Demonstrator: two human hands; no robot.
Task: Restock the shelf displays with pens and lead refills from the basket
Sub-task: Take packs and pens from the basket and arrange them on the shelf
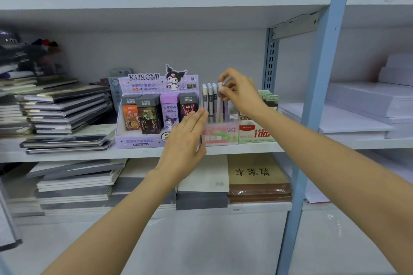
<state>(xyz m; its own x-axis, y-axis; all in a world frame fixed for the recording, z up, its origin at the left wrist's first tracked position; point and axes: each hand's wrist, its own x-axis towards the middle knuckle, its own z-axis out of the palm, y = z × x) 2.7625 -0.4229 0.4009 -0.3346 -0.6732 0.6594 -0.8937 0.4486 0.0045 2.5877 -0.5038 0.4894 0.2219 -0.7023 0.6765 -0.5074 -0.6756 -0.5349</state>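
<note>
The Kuromi display box (138,141) was lilac; the pen holder (220,136) was pink and green; the shelf (89,156) white, its upright (318,96) blue.

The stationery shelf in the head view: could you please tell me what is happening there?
A person is restocking the middle shelf. The right hand pinches the top of a pen standing in the pink Fruit Soda display box, while the left hand lies flat, fingers straight, against that box's left side, next to the Kuromi lead refill display.
</note>
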